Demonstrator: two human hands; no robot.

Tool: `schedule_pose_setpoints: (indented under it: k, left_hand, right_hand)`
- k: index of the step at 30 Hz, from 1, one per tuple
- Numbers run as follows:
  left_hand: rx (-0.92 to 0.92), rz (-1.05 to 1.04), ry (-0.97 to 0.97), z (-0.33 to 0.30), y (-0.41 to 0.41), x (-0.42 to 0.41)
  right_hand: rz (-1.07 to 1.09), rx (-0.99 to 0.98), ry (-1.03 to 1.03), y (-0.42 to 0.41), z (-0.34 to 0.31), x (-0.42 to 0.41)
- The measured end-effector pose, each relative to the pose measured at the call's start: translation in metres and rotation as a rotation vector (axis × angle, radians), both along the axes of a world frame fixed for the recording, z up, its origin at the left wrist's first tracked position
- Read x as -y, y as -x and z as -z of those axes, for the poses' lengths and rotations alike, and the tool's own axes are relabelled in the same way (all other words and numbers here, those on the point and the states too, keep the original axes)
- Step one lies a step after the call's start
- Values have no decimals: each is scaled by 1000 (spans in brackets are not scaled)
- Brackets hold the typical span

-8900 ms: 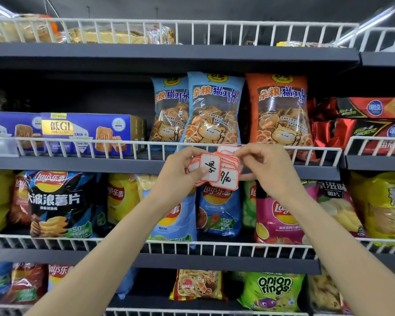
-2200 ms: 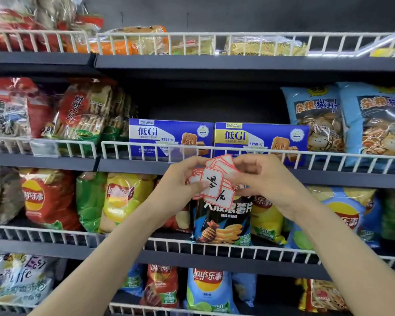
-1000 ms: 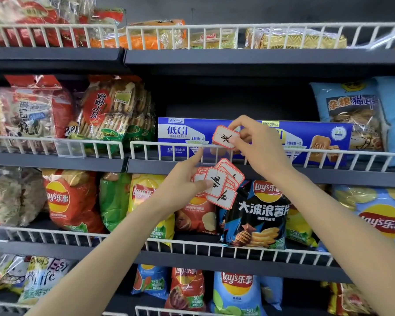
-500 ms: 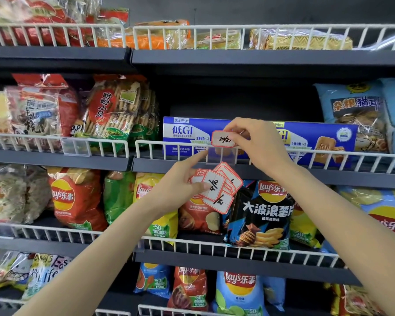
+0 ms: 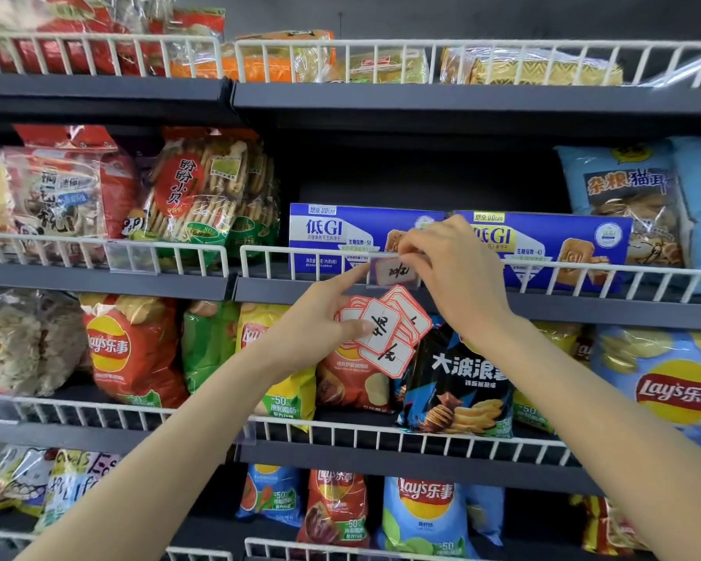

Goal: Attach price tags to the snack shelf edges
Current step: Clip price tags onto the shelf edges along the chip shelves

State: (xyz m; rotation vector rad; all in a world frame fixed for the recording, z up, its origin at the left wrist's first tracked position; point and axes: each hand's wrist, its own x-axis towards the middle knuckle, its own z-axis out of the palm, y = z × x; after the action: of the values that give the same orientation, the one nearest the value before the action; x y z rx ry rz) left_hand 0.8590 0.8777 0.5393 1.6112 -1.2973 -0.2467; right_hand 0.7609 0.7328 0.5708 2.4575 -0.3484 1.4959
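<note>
My right hand (image 5: 458,273) pinches one red-bordered white price tag (image 5: 393,271) with handwriting. The tag sits inside a clear plastic holder (image 5: 371,279) on the white wire rail (image 5: 284,249) of the second shelf, in front of the blue biscuit boxes (image 5: 340,232). My left hand (image 5: 320,321) grips a fanned stack of similar price tags (image 5: 385,332) just below the shelf edge. Its index finger stretches up and touches the holder's left end.
Dark shelves with white wire rails hold snack bags: cracker packs (image 5: 195,192) at left, chip bags (image 5: 458,378) below, light blue bags (image 5: 632,200) at right. Another clear holder (image 5: 132,257) hangs on the left section's rail.
My right hand has lowered the single tag from above the rail down into the clear holder. My left index finger has risen to the holder. The stack stays in my left hand.
</note>
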Motion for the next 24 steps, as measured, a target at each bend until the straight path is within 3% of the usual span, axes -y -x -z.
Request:
schedule_pose_setpoints:
  k: [12, 24]
  left_hand:
    - [39, -4, -41, -6, -2, -1]
    - [-30, 50, -57, -10, -14, 5]
  right_hand:
    - [133, -104, -85, -8, -5, -5]
    - [92, 1, -106, -11, -1, -12]
